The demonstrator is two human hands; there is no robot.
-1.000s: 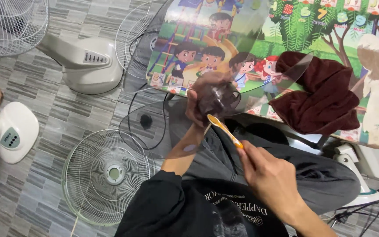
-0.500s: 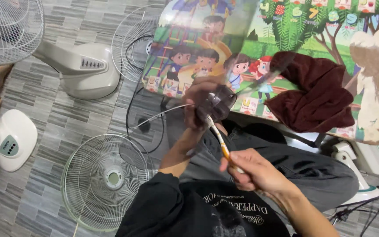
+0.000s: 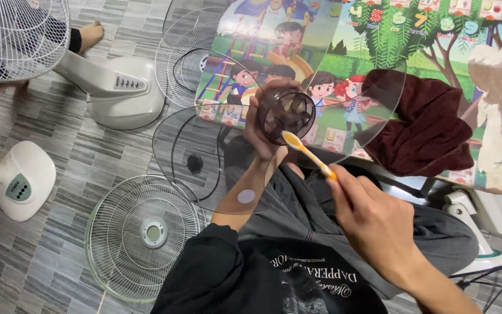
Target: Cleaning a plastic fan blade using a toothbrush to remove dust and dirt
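My left hand [image 3: 261,131] grips the dark round hub [image 3: 286,115] of a clear smoky fan blade [image 3: 204,168], held up over my lap with its blades spread out. My right hand [image 3: 373,224] holds an orange toothbrush [image 3: 308,153] by the handle. Its head touches the lower rim of the hub. A dark red cloth [image 3: 422,125] lies on the colourful cartoon-print table [image 3: 379,35] just behind the blade.
A white wire fan grille [image 3: 143,235] lies on the grey tiled floor at left. Two white fan bases [image 3: 117,87] [image 3: 15,180] stand nearby, another grille [image 3: 15,35] at top left, another person's foot [image 3: 91,34] beside it. A further fan base [image 3: 483,232] and cables sit at right.
The blade has turned in my left hand so the hub's open face points up at me. My right hand has moved the toothbrush back up to the hub's rim.
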